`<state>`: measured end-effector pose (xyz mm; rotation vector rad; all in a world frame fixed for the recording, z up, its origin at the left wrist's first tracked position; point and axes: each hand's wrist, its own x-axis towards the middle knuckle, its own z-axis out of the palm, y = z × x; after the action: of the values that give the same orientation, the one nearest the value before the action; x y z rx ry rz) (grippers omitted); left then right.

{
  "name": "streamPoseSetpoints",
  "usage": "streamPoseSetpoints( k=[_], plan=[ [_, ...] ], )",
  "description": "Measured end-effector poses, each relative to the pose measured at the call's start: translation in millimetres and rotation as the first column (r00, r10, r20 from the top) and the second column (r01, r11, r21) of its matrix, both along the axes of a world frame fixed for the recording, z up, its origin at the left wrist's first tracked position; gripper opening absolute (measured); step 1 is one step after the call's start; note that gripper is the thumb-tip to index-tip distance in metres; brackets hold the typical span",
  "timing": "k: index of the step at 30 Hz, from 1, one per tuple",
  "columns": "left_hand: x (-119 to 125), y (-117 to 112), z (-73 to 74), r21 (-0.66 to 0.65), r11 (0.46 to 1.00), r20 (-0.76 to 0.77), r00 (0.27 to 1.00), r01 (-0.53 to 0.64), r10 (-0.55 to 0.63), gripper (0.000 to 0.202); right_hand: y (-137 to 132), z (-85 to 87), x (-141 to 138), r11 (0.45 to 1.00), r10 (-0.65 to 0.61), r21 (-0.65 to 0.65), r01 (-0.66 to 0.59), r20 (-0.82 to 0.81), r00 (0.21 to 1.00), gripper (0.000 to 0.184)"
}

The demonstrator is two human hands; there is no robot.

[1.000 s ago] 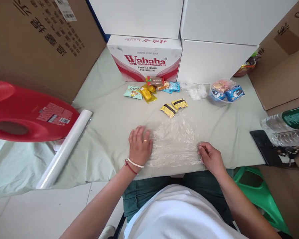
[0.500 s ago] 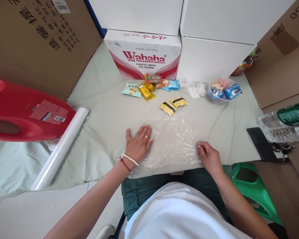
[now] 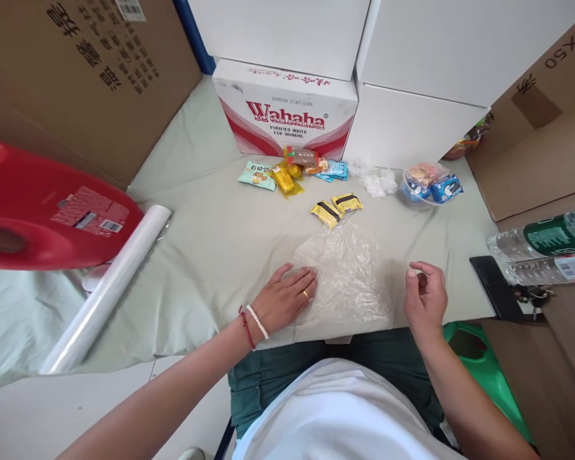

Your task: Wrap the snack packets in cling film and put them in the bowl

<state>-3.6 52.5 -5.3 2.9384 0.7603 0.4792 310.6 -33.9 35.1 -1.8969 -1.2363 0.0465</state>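
A crumpled sheet of clear plastic film (image 3: 347,281) lies spread on the cloth near the front edge. My left hand (image 3: 287,297) rests flat on its left side, fingers stretched out. To the right of the film, apart from it, hovers my right hand (image 3: 426,295); its fingers are loosely curled, thumb and forefinger are apart, and nothing shows between them. Two yellow snack packets (image 3: 336,209) with dark bands lie touching just beyond the film's far edge.
Behind are several wrapped snacks (image 3: 287,177), crumpled clear plastic (image 3: 378,181) and a tub of packets (image 3: 424,198), before a Wahaha box (image 3: 287,115). On the left are a film roll (image 3: 110,287) and a red jug (image 3: 52,211). Bottles (image 3: 546,237), a black phone-like slab (image 3: 491,287) and keys (image 3: 534,297) lie right.
My right hand has let go of the film's right edge and moved right, its fingers parting. My left hand has slid right and nearer, further onto the film. The view has shifted slightly.
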Motion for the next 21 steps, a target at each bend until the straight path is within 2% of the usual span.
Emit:
streamPoseSetpoints(
  k=[2,5,8,11,16,18,21],
  plan=[
    [0.8,-0.1,-1.7,-0.056,0.991,-0.017,0.992,-0.122,0.121,0.039,16.5,8.7,-3.3,0.999,0.020,0.036,-0.019,-0.014,1.000,0.031],
    [-4.6,1.8,-2.7,-0.129,0.946,-0.020,0.955,-0.296,0.296,0.045,49.6,22.3,-7.2,0.998,0.070,-0.002,-0.070,-0.027,0.997,0.033],
    [-10.6,5.4,-2.3,-0.191,0.888,-0.032,0.907,-0.418,0.420,0.050,95.4,35.5,-8.6,0.985,0.131,-0.117,-0.129,0.012,0.991,0.034],
    [-13.1,7.9,-2.6,-0.213,0.849,-0.048,0.873,-0.483,0.485,0.053,151.2,45.8,-14.9,0.936,0.260,-0.276,-0.217,0.131,0.957,0.032],
    [-13.8,5.1,-6.5,-0.181,0.833,-0.100,0.852,-0.523,0.513,0.055,233.5,47.9,-52.8,0.764,0.481,-0.604,-0.225,0.302,0.823,0.033],
    [-14.7,0.8,-7.8,-0.169,0.842,-0.115,0.859,-0.512,0.499,0.056,253.2,43.5,-72.8,0.679,0.550,-0.706,-0.199,0.310,0.776,0.033],
    [-17.3,-8.6,-8.9,-0.150,0.859,-0.120,0.871,-0.490,0.477,0.056,266.6,35.2,-96.1,0.535,0.618,-0.830,-0.156,0.259,0.742,0.050]
  ],
)
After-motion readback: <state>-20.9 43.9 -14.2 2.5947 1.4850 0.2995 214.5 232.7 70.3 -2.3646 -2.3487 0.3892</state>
